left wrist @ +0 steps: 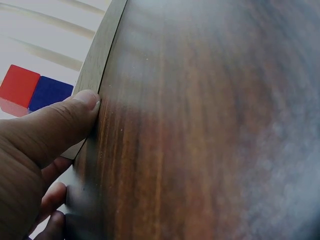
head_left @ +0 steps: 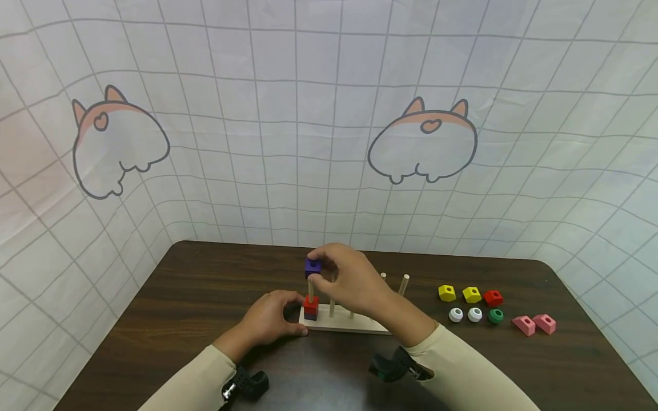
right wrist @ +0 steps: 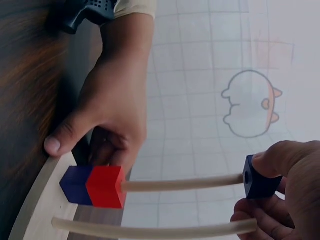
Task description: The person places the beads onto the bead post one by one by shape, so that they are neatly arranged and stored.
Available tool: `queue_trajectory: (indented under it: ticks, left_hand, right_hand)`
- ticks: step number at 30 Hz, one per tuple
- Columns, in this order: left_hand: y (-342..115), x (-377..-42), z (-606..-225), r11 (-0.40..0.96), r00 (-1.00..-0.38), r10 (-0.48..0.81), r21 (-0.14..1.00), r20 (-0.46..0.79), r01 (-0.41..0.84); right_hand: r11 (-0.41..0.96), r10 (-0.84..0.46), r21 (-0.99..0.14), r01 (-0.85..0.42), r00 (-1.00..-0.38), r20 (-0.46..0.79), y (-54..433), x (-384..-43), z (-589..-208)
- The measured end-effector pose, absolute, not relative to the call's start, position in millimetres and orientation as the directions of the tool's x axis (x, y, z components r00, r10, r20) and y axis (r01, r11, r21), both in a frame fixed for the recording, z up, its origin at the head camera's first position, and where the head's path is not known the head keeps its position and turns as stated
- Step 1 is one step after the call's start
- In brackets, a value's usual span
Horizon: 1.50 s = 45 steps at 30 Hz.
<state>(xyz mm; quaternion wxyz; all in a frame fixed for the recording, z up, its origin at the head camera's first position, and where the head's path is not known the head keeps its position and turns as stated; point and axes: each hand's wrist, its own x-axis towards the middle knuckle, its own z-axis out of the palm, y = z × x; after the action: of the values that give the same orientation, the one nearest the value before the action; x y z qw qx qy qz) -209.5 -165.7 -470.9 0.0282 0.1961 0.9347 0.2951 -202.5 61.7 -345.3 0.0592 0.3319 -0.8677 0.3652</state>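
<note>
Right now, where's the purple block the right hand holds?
In the head view, left of centre, the purple block is pinched in the right hand at the top of the leftmost peg, above the red block on it.

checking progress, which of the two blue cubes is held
The upper blue cube, pinched by the right hand at the top of the wooden peg; the lower blue cube sits beneath the red cube.

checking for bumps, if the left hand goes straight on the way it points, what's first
The board, whose end the left hand holds. Past that, likely the red block and blue block stacked there, though depth is hard to judge.
</note>
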Motion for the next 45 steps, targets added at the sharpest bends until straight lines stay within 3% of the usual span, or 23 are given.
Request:
queue_trajectory:
  ticks: [27,37,45]
  left_hand:
    - [-167,-208,-470,0.748,-0.928,0.365,0.573,0.067,0.335]
    - [-166,-209,-469,0.747,-0.926,0.371,0.569,0.071,0.343]
    - [-166,-209,-472,0.733,-0.919,0.384,0.575,0.089,0.362]
  right_hand:
    - [0.567,-0.348,-0.665,-0.487,-0.873,0.343,40,-187,-370]
    - [0.452,-0.308,-0.730,-0.513,-0.858,0.412,41,-188,-392]
    - [0.437,-0.263,-0.785,-0.439,-0.897,0.355,42,-186,-414]
